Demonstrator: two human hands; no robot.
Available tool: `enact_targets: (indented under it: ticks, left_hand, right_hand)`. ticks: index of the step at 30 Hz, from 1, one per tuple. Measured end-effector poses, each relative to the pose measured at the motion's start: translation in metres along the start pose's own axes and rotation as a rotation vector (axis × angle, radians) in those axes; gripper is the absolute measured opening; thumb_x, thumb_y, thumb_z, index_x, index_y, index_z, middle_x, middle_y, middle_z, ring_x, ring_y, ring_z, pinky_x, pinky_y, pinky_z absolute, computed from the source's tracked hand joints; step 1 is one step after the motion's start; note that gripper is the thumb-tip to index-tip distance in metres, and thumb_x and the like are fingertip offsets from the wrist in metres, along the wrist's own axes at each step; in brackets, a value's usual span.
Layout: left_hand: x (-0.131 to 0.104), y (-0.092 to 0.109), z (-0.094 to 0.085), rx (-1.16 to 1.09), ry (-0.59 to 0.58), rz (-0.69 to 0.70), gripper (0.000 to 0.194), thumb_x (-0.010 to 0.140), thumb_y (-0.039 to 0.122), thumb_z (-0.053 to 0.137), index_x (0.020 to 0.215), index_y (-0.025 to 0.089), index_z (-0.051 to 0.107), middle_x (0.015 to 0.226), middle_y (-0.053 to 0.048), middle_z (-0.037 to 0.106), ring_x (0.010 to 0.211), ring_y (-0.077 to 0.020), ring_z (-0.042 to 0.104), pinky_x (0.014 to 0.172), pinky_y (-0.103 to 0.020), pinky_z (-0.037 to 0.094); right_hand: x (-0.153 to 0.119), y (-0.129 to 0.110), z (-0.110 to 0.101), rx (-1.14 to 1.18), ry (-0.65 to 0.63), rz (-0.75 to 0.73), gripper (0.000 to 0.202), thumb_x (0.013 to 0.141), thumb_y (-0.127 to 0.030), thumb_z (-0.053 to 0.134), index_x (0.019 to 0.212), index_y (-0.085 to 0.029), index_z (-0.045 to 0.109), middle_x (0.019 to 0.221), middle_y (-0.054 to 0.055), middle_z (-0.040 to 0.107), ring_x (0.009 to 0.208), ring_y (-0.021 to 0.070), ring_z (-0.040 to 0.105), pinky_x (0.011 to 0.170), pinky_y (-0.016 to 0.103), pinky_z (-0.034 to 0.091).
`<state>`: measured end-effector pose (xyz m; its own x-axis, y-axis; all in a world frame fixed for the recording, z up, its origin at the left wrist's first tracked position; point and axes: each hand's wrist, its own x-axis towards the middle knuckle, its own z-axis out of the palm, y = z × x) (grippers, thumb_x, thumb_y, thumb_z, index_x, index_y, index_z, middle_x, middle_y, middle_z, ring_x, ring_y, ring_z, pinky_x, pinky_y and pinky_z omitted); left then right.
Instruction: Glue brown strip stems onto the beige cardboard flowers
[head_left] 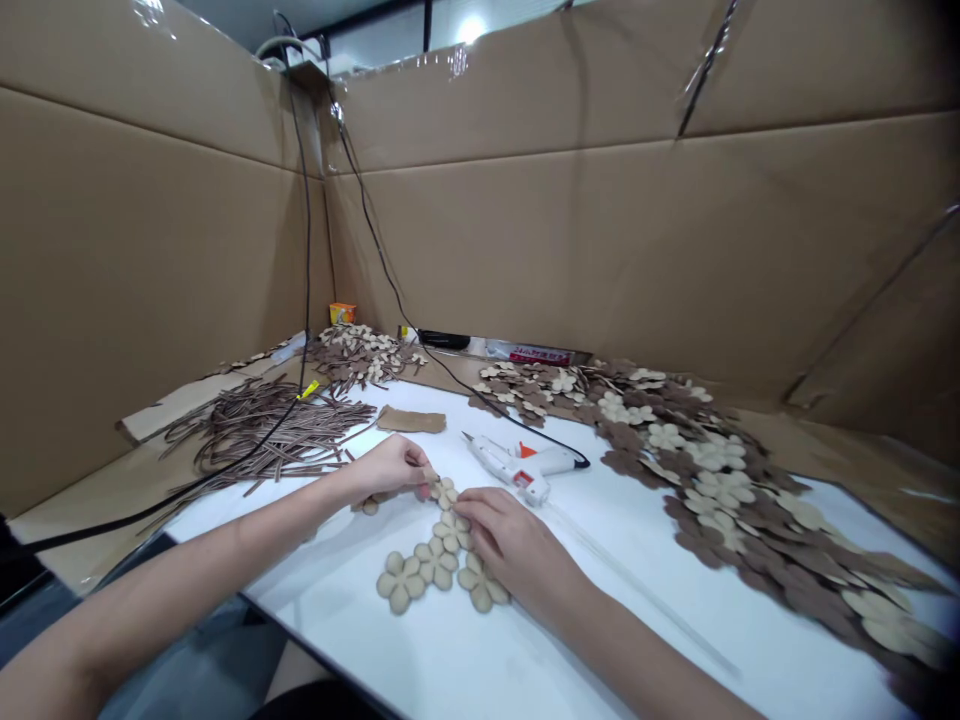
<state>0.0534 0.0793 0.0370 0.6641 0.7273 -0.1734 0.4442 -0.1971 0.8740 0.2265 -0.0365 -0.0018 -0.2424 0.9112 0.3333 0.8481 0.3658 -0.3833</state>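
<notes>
A joined group of beige, puffy five-petal fabric flowers [435, 563] lies on the white board in front of me. At its far end my left hand [391, 466] is closed, thumb and fingertips pinching a small beige flower. My right hand [517, 540] has its fingers bent over the right side of the group, with thumb and forefinger gripping a flower near the top. The palm side of this hand is hidden. Under my left wrist, part of another beige flower [369, 505] shows. Just beyond my right hand a white glue gun [517, 465] lies on its side.
A clear glue stick [645, 590] lies right of my hand. Brown strips [262, 430] are heaped at left, with small flowers [360, 350] behind. Brown and beige flower cutouts [697, 480] spread along the right. A black cable [375, 220] hangs across. Cardboard walls [600, 230] enclose the board.
</notes>
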Motion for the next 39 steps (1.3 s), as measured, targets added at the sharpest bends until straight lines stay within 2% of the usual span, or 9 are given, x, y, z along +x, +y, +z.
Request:
enact_targets:
  ticks: [2, 6, 13, 16, 18, 23, 26, 34, 39]
  left_hand:
    - [0.003, 0.001, -0.002, 0.05, -0.036, -0.009, 0.018, 0.07, 0.03, 0.06, 0.064, 0.014, 0.063, 0.042, 0.005, 0.05, 0.029, -0.004, 0.025, 0.03, -0.019, 0.017]
    - [0.01, 0.001, -0.008, 0.13, -0.087, 0.017, 0.014, 0.068, 0.025, 0.06, 0.064, 0.013, 0.065, 0.051, 0.002, 0.058, 0.036, -0.0045, 0.032, 0.035, -0.018, 0.021]
    - [0.018, 0.002, -0.01, 0.155, -0.158, 0.071, 0.012, 0.067, 0.023, 0.06, 0.063, 0.014, 0.067, 0.061, 0.0, 0.066, 0.051, -0.0088, 0.049, 0.046, -0.018, 0.031]
    - [0.018, 0.0, -0.007, 0.115, -0.178, 0.089, 0.013, 0.068, 0.024, 0.059, 0.065, 0.014, 0.067, 0.063, 0.0, 0.067, 0.053, -0.0094, 0.051, 0.048, -0.018, 0.033]
    - [0.016, -0.001, -0.004, 0.083, -0.184, 0.106, 0.016, 0.071, 0.027, 0.058, 0.068, 0.014, 0.066, 0.065, 0.0, 0.067, 0.057, -0.0103, 0.054, 0.051, -0.018, 0.036]
    - [0.011, 0.003, 0.002, -0.047, -0.183, 0.137, 0.014, 0.074, 0.028, 0.058, 0.072, 0.014, 0.063, 0.068, -0.002, 0.067, 0.067, -0.014, 0.061, 0.06, -0.02, 0.043]
    - [0.008, 0.007, 0.004, -0.086, -0.182, 0.105, 0.013, 0.073, 0.027, 0.06, 0.072, 0.014, 0.063, 0.067, -0.003, 0.067, 0.065, -0.0141, 0.06, 0.06, -0.021, 0.043]
    - [0.008, 0.002, 0.006, -0.152, -0.173, 0.06, 0.017, 0.07, 0.032, 0.062, 0.07, 0.015, 0.062, 0.066, -0.003, 0.068, 0.064, -0.0142, 0.061, 0.06, -0.021, 0.044]
    - [0.014, -0.003, 0.005, -0.086, -0.125, 0.025, 0.009, 0.068, 0.024, 0.06, 0.069, 0.015, 0.062, 0.064, -0.002, 0.067, 0.063, -0.0131, 0.061, 0.057, -0.02, 0.043]
  right_hand:
    - [-0.001, 0.001, 0.0, -0.002, 0.008, -0.024, 0.033, 0.079, -0.005, 0.044, 0.102, -0.017, 0.063, 0.107, 0.007, 0.063, 0.1, 0.0204, 0.057, 0.086, 0.036, 0.049]
    - [0.001, 0.004, -0.001, -0.003, 0.064, -0.071, 0.031, 0.079, -0.003, 0.043, 0.099, -0.017, 0.063, 0.103, 0.008, 0.063, 0.099, 0.0206, 0.057, 0.083, 0.035, 0.05]
    - [0.007, 0.014, 0.0, 0.014, 0.094, -0.108, 0.034, 0.082, -0.005, 0.038, 0.108, -0.017, 0.056, 0.103, 0.008, 0.063, 0.099, 0.0211, 0.056, 0.083, 0.037, 0.047]
    - [0.011, 0.01, -0.003, 0.074, 0.149, -0.005, 0.026, 0.085, -0.016, 0.042, 0.105, -0.019, 0.059, 0.095, 0.007, 0.065, 0.091, 0.0209, 0.058, 0.077, 0.035, 0.047]
    - [0.016, 0.005, -0.007, 0.149, 0.167, 0.143, 0.02, 0.084, -0.024, 0.047, 0.095, -0.019, 0.063, 0.085, 0.005, 0.066, 0.08, 0.0198, 0.059, 0.07, 0.032, 0.047]
    - [0.032, -0.003, -0.017, 0.515, -0.007, 0.467, 0.023, 0.079, -0.036, 0.052, 0.077, -0.018, 0.067, 0.069, 0.002, 0.065, 0.064, 0.016, 0.056, 0.057, 0.026, 0.042]
    - [0.035, -0.003, -0.018, 0.634, -0.011, 0.515, 0.024, 0.076, -0.036, 0.054, 0.075, -0.016, 0.068, 0.068, 0.002, 0.065, 0.064, 0.015, 0.055, 0.058, 0.025, 0.04]
    - [0.034, -0.008, -0.019, 0.647, -0.007, 0.534, 0.025, 0.078, -0.037, 0.052, 0.071, -0.017, 0.066, 0.06, -0.001, 0.057, 0.056, 0.0121, 0.048, 0.051, 0.023, 0.035]
    - [0.04, -0.001, -0.014, 0.634, -0.043, 0.552, 0.024, 0.076, -0.036, 0.053, 0.072, -0.016, 0.067, 0.062, 0.0, 0.06, 0.055, 0.0124, 0.048, 0.047, 0.023, 0.032]
